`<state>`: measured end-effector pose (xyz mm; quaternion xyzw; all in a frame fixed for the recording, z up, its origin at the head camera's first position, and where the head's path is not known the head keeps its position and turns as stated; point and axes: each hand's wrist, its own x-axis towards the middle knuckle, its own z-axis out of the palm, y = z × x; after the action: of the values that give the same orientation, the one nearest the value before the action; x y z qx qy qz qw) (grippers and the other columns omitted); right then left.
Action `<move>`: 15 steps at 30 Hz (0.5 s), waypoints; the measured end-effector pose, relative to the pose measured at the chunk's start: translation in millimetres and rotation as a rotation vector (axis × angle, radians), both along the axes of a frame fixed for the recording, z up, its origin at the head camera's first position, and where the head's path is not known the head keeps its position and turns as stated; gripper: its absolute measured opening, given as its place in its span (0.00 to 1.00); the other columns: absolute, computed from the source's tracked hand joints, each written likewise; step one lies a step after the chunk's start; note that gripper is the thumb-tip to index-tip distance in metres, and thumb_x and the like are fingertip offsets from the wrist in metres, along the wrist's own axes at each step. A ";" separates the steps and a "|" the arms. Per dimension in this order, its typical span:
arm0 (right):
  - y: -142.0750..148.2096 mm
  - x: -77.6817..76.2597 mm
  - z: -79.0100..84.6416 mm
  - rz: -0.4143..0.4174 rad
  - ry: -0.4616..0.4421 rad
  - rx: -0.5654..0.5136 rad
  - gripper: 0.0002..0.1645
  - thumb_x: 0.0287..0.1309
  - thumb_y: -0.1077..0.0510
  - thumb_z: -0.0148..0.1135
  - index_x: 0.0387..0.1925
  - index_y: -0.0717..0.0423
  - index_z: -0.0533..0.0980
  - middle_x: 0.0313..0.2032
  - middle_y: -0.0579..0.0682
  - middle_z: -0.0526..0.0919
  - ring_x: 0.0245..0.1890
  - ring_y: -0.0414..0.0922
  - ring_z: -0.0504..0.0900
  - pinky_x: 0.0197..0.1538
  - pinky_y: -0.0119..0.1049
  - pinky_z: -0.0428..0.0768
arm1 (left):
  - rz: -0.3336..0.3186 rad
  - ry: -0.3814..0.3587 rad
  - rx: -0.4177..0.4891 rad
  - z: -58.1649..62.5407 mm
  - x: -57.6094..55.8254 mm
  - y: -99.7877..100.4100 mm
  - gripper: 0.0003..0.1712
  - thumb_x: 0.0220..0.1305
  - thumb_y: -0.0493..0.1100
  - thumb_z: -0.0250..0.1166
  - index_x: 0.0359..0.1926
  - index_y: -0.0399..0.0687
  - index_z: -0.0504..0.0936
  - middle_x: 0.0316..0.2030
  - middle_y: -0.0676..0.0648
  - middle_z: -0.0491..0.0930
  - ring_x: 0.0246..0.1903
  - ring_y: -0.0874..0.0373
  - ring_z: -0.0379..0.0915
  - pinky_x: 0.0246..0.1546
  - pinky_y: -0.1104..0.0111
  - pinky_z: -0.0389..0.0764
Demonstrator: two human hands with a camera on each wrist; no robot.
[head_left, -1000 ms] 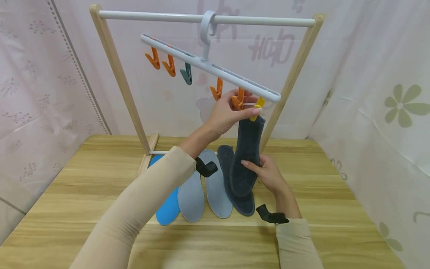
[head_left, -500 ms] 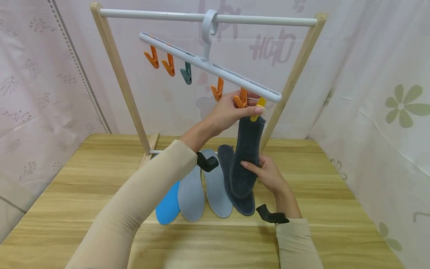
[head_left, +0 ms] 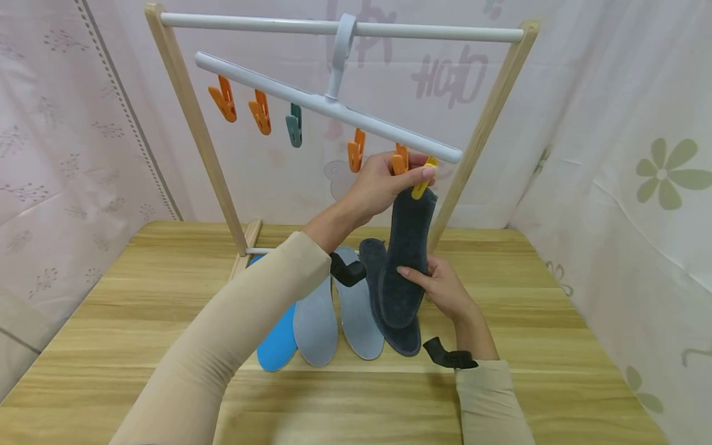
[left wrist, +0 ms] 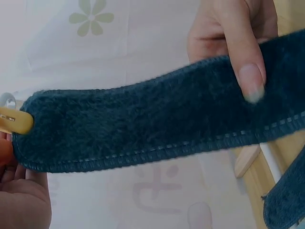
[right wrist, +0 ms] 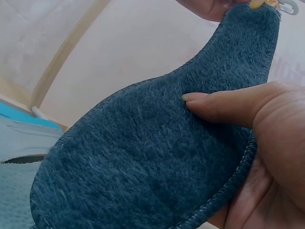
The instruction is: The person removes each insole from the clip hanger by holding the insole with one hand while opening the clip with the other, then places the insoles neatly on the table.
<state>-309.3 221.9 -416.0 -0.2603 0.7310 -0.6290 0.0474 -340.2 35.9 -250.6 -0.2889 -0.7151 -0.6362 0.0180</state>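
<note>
My left hand (head_left: 375,182) pinches a yellow clothes clip (head_left: 419,189) at the low right end of a white clip hanger (head_left: 328,106). That clip's jaws overlap the narrow top end of a dark fuzzy insole (head_left: 408,235), also plain in the left wrist view, where the yellow clip (left wrist: 19,121) lies over its edge. Lower down, my right hand (head_left: 445,287) holds the insole by its side, thumb across the front face and fingers behind. The insole hangs nearly upright, wide toe end down. An orange clip (head_left: 399,161) sits against my left fingers.
The hanger tilts down rightward from the white bar (head_left: 256,23) of a wooden-legged rack (head_left: 194,123). More orange clips (head_left: 224,100) and a green clip (head_left: 295,125) hang from it. On the table (head_left: 345,402) lie another dark insole (head_left: 403,340), grey insoles (head_left: 316,330) and a blue insole (head_left: 278,343).
The hanger has turned about its hook, its left end swinging further left with its clips. My left hand and the yellow clip have risen slightly; my right hand has hardly moved.
</note>
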 end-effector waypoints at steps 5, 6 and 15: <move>-0.5 0.0 1.1 -0.005 0.002 0.015 0.21 0.70 0.60 0.61 0.57 0.71 0.77 0.40 0.37 0.90 0.42 0.39 0.90 0.46 0.36 0.88 | 0.010 -0.023 0.032 1.1 0.8 0.9 0.18 0.71 0.45 0.64 0.56 0.41 0.82 0.44 0.40 0.88 0.47 0.56 0.85 0.52 0.71 0.83; -0.7 0.1 1.4 -0.004 0.005 0.019 0.20 0.70 0.60 0.61 0.57 0.70 0.77 0.39 0.37 0.90 0.41 0.40 0.90 0.45 0.37 0.89 | 0.018 -0.031 0.039 1.8 1.0 1.4 0.18 0.71 0.46 0.65 0.55 0.41 0.83 0.44 0.40 0.88 0.47 0.56 0.85 0.51 0.72 0.83; 0.9 -0.9 -0.7 0.031 0.012 0.054 0.19 0.69 0.61 0.61 0.56 0.70 0.78 0.40 0.42 0.91 0.40 0.41 0.90 0.43 0.39 0.89 | 0.052 -0.125 0.092 7.3 2.8 5.0 0.19 0.69 0.46 0.67 0.55 0.41 0.82 0.45 0.41 0.88 0.46 0.54 0.88 0.49 0.70 0.85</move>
<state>-310.2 222.7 -416.6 -0.2737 0.7438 -0.6069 0.0597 -337.3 41.0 -243.3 -0.2286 -0.6922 -0.6846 0.0031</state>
